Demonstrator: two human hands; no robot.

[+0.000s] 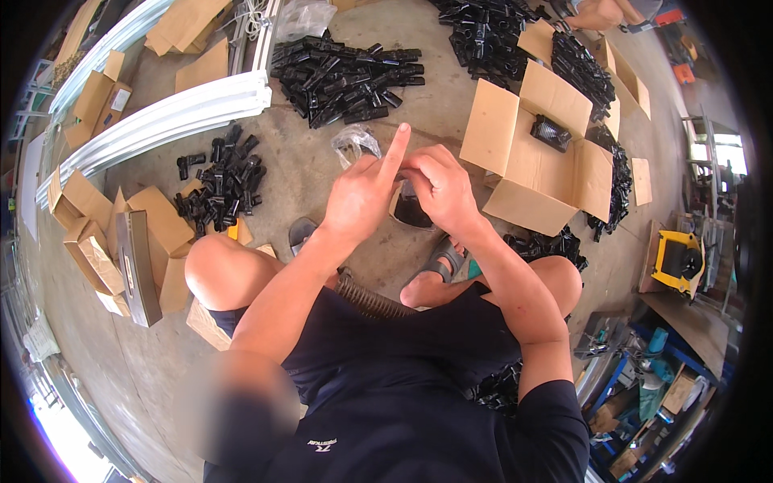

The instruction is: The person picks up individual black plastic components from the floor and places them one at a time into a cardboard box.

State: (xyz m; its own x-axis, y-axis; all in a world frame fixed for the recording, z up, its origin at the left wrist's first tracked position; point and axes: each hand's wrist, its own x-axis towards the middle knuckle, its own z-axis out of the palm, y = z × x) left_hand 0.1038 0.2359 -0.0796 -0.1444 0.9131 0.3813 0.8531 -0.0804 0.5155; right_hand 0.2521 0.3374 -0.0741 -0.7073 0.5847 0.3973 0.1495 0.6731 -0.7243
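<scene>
Both hands are up in front of the knees, working on one small piece. Left hand (358, 197) has its index finger sticking straight up and the rest curled in, so it's half spread and I can't tell if the thumb is actually pinching anything. Right hand (439, 189) is curled over a small black plastic part (412, 211), fingers closed on its top edge, with the part hanging just under the palm, between the two hands.

My guess is that the part is light, stiff moulded plastic, not fragile, maybe a bit slick. Gripping it by the outer edges looks like the way to go, since the middle seems hollow.

For room, there's bare concrete right below the hands. An open cardboard box (535, 153) sits close beside the right hand, flaps sticking out. A pile of black fittings (342, 76) lies beyond the fingertips, a smaller heap (225, 173) lies well off past the left hand, and a crumpled clear bag (354, 145) is just behind the left hand.
</scene>
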